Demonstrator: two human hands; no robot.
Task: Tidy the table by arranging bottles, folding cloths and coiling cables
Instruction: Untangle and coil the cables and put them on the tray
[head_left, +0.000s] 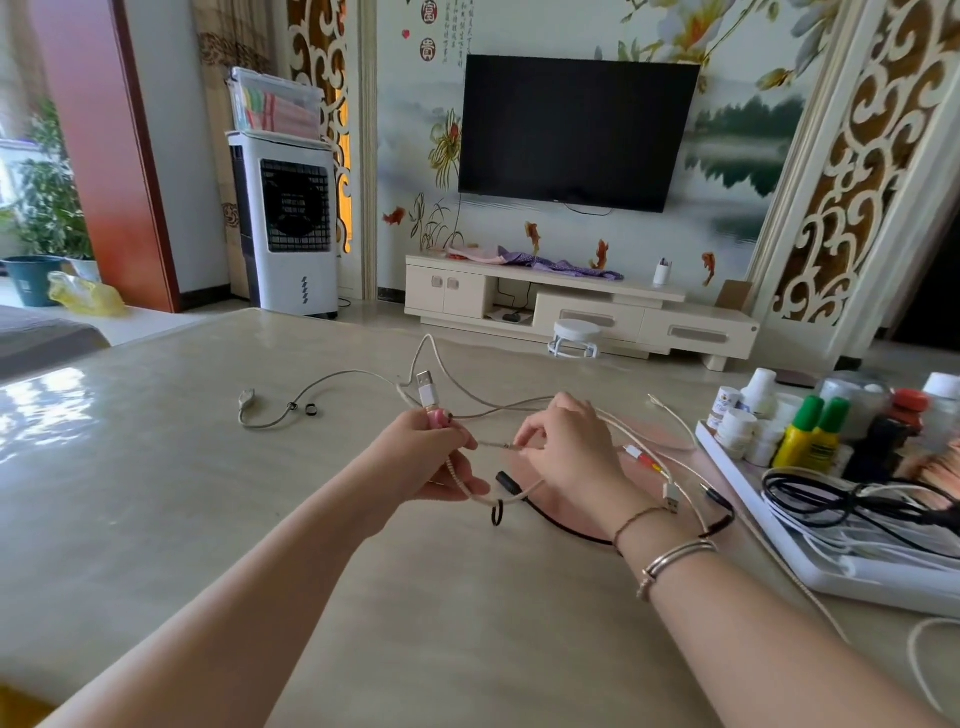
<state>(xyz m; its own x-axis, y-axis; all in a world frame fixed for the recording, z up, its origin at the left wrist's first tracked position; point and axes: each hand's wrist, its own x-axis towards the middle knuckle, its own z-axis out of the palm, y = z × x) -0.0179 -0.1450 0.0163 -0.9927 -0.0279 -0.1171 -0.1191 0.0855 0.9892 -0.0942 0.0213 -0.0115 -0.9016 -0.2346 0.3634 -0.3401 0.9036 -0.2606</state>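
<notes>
My left hand (426, 460) grips a white USB cable (431, 353) just below its pink collar, the USB plug (426, 387) pointing up. My right hand (563, 452) pinches a thin stretch of the same cable between thumb and forefinger, level with the left hand. The cable loops away across the table (208, 519) to a small end piece (247, 400) at the far left. A black cable (561, 525) lies under my right wrist. A white tray (810, 571) at the right holds several bottles (805, 436) and coiled cables (841, 504).
More white cable (675, 415) and a red-yellow plug lead (644, 460) lie between my right hand and the tray. Beyond the table stand a TV cabinet (582, 306), a wall TV (571, 132), an air cooler (288, 223) and a small white stool (574, 338).
</notes>
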